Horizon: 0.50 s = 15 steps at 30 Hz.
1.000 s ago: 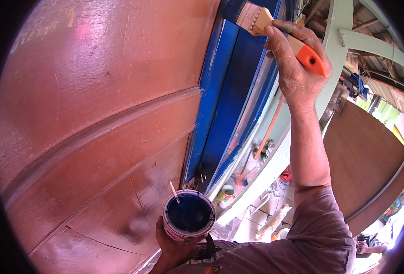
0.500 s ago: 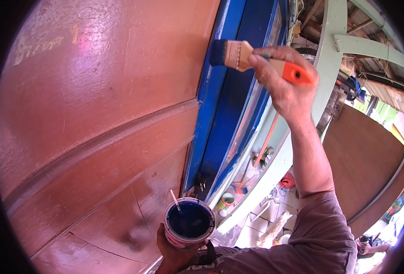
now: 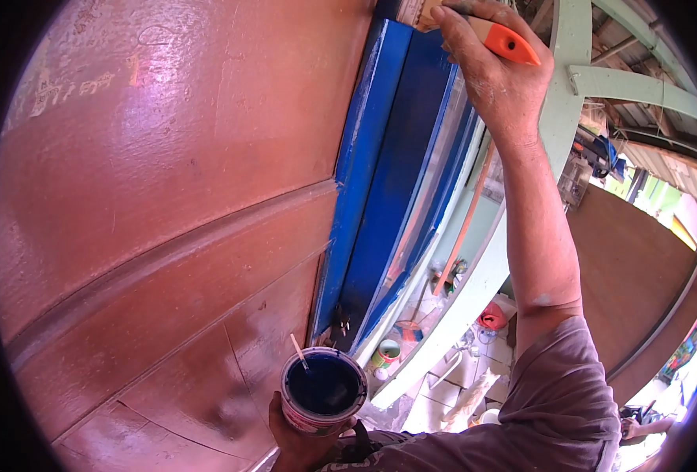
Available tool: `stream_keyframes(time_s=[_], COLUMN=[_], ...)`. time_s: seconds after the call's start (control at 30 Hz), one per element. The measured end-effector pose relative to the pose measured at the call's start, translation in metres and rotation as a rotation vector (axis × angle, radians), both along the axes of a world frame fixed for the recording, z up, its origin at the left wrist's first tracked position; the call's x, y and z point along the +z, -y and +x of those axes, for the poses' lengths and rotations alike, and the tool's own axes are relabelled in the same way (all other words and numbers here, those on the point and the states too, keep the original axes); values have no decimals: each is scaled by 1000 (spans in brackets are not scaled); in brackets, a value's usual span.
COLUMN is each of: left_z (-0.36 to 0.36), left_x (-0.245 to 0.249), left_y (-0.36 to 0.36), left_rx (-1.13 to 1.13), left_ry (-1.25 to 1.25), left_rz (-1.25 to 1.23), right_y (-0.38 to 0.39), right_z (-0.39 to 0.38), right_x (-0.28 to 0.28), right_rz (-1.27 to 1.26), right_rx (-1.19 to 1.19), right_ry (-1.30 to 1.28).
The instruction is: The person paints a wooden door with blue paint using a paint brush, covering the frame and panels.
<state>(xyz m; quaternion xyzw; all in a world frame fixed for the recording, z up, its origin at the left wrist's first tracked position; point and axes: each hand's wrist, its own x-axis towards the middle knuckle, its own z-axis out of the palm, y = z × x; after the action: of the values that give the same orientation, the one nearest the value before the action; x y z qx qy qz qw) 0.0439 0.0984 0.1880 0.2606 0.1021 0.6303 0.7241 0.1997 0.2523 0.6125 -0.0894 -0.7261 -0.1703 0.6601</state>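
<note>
My right hand point(image 3: 499, 82) is raised high and grips a paintbrush point(image 3: 496, 35) with an orange-tipped wooden handle; its bristles reach the top edge of the view against the blue-painted boards point(image 3: 388, 181) of a boat hull. Low down, my left hand point(image 3: 297, 440) holds a small paint cup point(image 3: 324, 391) full of dark blue paint, with a thin stick point(image 3: 299, 352) standing in it. The cup sits just below the lower end of the blue boards.
A large red-brown hull surface point(image 3: 167, 220) fills the left side. Pale green beams point(image 3: 474, 291) run beside the blue boards. Below lie small cans point(image 3: 385, 352) and clutter on a tiled floor. A brown panel point(image 3: 639, 275) stands at right.
My right hand has carried the brush upward along the blue boards, from mid-height to the top edge of the view. The cup and my left hand have stayed nearly still.
</note>
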Motion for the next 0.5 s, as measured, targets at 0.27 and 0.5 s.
stream_keyframes(time_s=[0.27, 0.5], left_z=[2, 0], left_x=[-1, -24], left_y=[1, -6], left_rx=[-2, -237], left_ry=[68, 582], left_rz=[-87, -135], right_y=[-15, -11], right_z=[11, 5], right_x=[-22, -41], right_rz=[161, 189], right_rx=[-200, -180], right_ry=[137, 198])
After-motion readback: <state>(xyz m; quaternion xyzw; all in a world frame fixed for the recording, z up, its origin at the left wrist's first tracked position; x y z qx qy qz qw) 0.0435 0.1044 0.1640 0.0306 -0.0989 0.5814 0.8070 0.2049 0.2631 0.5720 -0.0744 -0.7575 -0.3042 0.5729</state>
